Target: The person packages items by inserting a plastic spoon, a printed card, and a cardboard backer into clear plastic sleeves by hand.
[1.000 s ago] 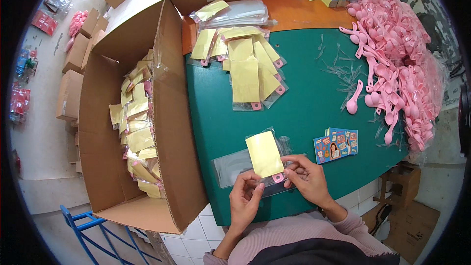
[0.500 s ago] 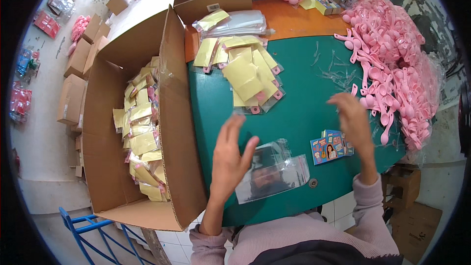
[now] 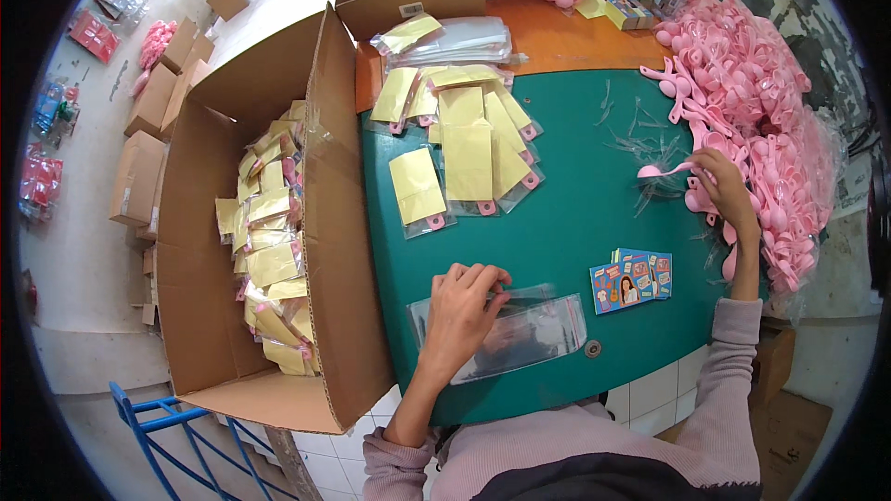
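My right hand [image 3: 722, 184] is closed on the handle of a pink spoon [image 3: 653, 171], at the left edge of a large heap of pink spoons [image 3: 742, 93]. My left hand [image 3: 462, 311] is low over a few clear plastic bags [image 3: 538, 341], its fingers pinched at the edge of the top bag. Between the hands lies a small stack of colourful printed cards [image 3: 624, 286]. Farther off is a pile of filled clear packets [image 3: 467, 162] with yellow cards and pink handle ends showing. One such packet [image 3: 417, 187] lies at the pile's near left.
A deep cardboard box [image 3: 348, 250] holding many similar packets [image 3: 271, 264] stands left of the green tabletop [image 3: 557, 176]. Flat clear bags [image 3: 459, 40] are stacked at the back. Plastic scraps [image 3: 640, 134] lie near the spoons. A small round metal piece [image 3: 593, 349] sits by the front edge.
My left hand came down from open onto the bags and closed. My right hand moved right from above the cards and took a spoon. A packet now lies separately beside the pile.
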Available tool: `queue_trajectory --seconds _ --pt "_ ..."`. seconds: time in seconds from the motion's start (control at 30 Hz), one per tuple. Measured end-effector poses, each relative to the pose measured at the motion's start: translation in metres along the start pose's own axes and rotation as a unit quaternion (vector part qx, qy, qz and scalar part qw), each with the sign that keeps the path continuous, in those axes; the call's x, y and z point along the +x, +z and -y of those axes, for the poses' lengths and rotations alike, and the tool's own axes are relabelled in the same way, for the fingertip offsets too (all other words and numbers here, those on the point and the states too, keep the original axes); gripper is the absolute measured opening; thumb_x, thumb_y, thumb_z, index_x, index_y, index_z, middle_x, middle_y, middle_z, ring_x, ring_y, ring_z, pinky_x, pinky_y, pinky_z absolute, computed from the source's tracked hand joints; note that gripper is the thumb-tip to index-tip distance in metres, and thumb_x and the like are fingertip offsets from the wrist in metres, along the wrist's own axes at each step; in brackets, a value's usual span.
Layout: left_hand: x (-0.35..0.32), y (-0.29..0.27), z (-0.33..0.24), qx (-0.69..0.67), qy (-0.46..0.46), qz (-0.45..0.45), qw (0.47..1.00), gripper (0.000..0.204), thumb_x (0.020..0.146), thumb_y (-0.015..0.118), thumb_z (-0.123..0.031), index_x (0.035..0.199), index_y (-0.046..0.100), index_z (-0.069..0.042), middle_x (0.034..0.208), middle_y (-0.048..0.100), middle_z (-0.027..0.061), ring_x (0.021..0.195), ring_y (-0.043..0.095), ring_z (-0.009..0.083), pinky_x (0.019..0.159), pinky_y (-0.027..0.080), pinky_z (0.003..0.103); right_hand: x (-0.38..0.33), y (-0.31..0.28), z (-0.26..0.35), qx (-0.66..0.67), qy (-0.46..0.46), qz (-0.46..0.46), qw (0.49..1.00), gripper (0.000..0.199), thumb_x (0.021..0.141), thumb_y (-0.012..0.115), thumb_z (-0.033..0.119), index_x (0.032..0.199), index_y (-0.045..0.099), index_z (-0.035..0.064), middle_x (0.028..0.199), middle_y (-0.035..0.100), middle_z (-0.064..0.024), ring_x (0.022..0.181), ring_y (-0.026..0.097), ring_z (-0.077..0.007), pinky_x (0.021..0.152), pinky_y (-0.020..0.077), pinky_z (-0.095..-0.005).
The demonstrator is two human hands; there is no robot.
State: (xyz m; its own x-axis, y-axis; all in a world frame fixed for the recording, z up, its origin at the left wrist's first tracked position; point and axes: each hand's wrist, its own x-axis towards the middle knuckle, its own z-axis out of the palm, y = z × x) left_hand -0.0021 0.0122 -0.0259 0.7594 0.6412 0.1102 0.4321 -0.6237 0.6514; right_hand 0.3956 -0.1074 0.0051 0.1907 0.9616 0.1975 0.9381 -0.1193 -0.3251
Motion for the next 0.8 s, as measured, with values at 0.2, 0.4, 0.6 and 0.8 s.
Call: queue_trajectory --seconds 0.2,0.4,0.6,0.8 --pt "0.000 -0.006 -0.004 -0.032 -0.066 0.024 0.997 0.015 0.076 0.066 -0.011 0.088 0.058 -0.007 0.090 0.065 0.0047 0.083 0.060 0.0234 0.070 0.043 0.033 -0.008 -0.038 0.018 0.262 0.129 -0.114 0.950 0.015 0.086 0.055 0.012 0.096 0.059 0.0013 0.084 0.056 -0.0113 0.071 0.053 -0.0197 0.067 0.0416 -0.0280" --pt "0.000 0.001 0.002 -0.072 0.002 -0.066 0.995 0.013 0.077 0.062 -0.005 0.090 0.062 -0.004 0.097 0.063 0.0102 0.094 0.061 0.0247 0.078 0.049 0.035 -0.002 -0.031 0.076 -0.055 0.119 -0.275 0.952 0.016 0.085 0.057 0.015 0.087 0.057 -0.0008 0.081 0.057 -0.0111 0.069 0.056 -0.0202 0.063 0.0455 -0.0310" --pt "0.007 -0.008 -0.007 -0.213 -0.042 -0.029 0.976 0.020 0.077 0.058 0.003 0.097 0.059 0.000 0.095 0.063 0.0106 0.087 0.063 0.0218 0.076 0.050 0.030 -0.013 -0.020 0.105 0.068 0.219 -0.263 0.937 0.014 0.085 0.058 0.014 0.082 0.057 0.0004 0.068 0.055 -0.0007 0.064 0.053 -0.0073 0.060 0.0428 -0.0220" --pt "0.001 -0.007 0.001 -0.283 -0.117 0.014 0.952 0.013 0.081 0.062 -0.006 0.091 0.058 0.001 0.081 0.066 0.0089 0.079 0.065 0.0165 0.071 0.050 0.026 -0.024 -0.011 0.115 0.273 0.205 -0.244 0.908 0.014 0.085 0.058 0.010 0.077 0.055 0.0001 0.071 0.057 -0.0020 0.065 0.053 -0.0066 0.061 0.0429 -0.0214"
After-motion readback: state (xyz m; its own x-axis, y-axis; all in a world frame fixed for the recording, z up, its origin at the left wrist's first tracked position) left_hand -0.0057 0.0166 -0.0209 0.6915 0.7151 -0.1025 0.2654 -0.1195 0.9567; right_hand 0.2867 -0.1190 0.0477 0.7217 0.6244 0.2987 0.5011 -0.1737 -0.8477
